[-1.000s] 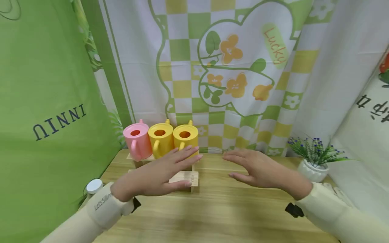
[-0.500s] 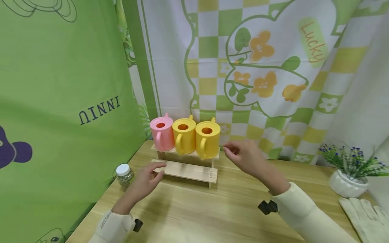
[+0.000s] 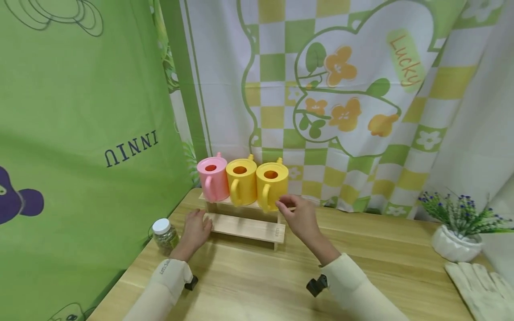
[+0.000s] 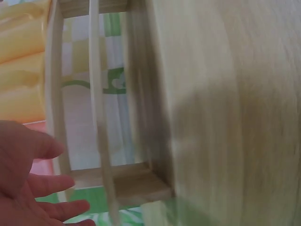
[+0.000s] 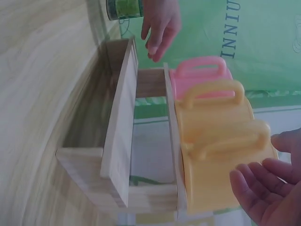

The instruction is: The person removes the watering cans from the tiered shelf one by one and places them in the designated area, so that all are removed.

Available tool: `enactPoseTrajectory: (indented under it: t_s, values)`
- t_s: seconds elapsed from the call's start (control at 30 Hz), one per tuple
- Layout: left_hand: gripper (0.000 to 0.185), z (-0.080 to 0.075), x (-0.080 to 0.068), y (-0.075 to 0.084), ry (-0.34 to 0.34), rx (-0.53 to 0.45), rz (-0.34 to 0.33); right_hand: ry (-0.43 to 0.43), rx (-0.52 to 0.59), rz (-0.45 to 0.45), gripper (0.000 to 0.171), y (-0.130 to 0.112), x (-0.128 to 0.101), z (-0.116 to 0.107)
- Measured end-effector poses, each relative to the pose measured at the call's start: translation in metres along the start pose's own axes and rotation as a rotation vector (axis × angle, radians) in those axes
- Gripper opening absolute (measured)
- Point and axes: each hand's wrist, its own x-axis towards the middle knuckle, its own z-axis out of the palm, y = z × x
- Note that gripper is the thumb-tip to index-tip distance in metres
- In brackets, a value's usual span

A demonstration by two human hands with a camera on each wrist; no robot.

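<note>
Crosswise, the wooden stand [image 3: 245, 227] runs between the empty, loosely spread left hand [image 3: 195, 231] near its left end and the equally slack, empty right hand [image 3: 301, 218] just beside the rightmost yellow can [image 3: 277, 189] on top.

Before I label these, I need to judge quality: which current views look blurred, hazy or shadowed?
Head: clearest, soft shadows on the tabletop; left wrist: hazy and soft, broad tabletop shadow; right wrist: hazy, yellow watering cans paler than in head view.
</note>
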Motion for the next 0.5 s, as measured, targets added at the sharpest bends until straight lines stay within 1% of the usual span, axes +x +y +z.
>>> enactPoseTrajectory:
  t_s: [0.03,0.2,0.37,0.5]
  values:
    - [0.045,0.001,0.0,-0.001,-0.007,-0.001,-0.009,-0.004,0.005,0.005,0.021,-0.001,0.001,0.003]
    - [0.043,0.008,-0.001,-0.01,-0.018,0.035,-0.013,-0.039,0.013,0.036,0.027,-0.009,0.004,0.015]
    - [0.045,0.01,0.0,-0.017,-0.056,0.039,-0.075,-0.051,0.012,0.103,0.027,-0.012,0.006,0.021]
    - [0.047,0.012,0.003,-0.018,-0.081,0.037,-0.101,-0.035,0.014,0.126,0.026,-0.011,0.008,0.027]
